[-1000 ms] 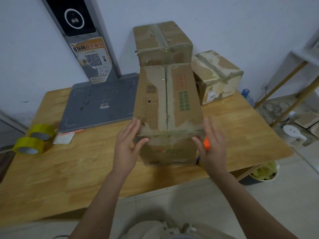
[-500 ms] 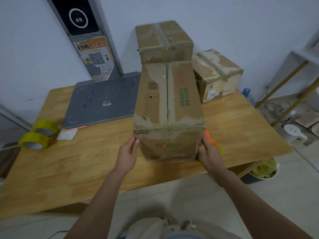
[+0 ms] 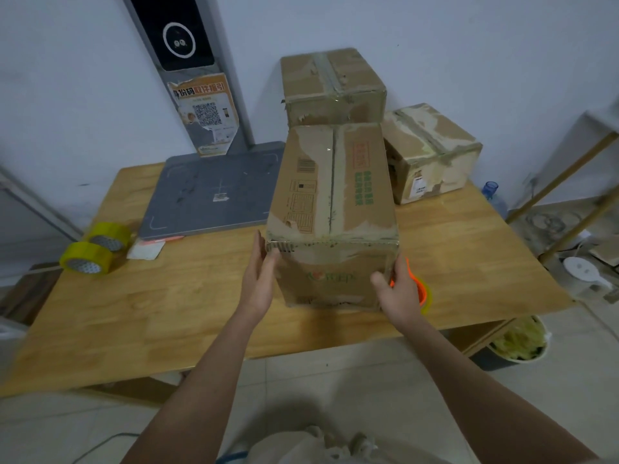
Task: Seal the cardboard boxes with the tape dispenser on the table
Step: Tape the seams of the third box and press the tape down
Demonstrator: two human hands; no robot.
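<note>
At 6 o'clock on the table, the tall cardboard box stands upright with a flat, straight-fingered left hand against its left face; right hand clasps the right corner, thumb on front. Orange tape dispenser peeks out behind that hand. Worn cardboard looks light but soft, so I'd grab low on both sides.
</note>
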